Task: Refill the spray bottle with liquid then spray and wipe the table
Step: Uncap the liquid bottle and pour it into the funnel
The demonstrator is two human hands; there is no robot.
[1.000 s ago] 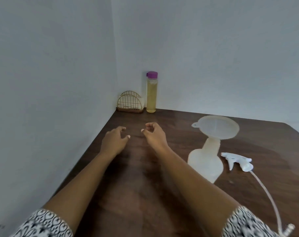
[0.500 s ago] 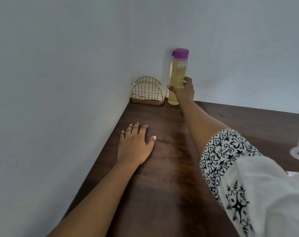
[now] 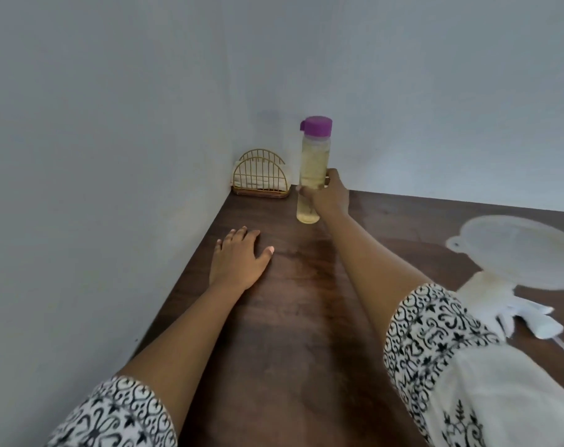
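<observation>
okay, i see the left hand (image 3: 238,258) lying flat on the brown table (image 3: 290,317), fingers straight, holding nothing. wire holder (image 3: 259,175) sits in the back corner. just right of it is the bottle of yellow liquid (image 3: 313,156), upright, purple cap on, with the right hand (image 3: 329,195) wrapped round its middle. can't tell if its base touches the wood. far right, a funnel (image 3: 516,250) stands in the spray bottle (image 3: 487,287), sprayer head (image 3: 532,321) beside it.
</observation>
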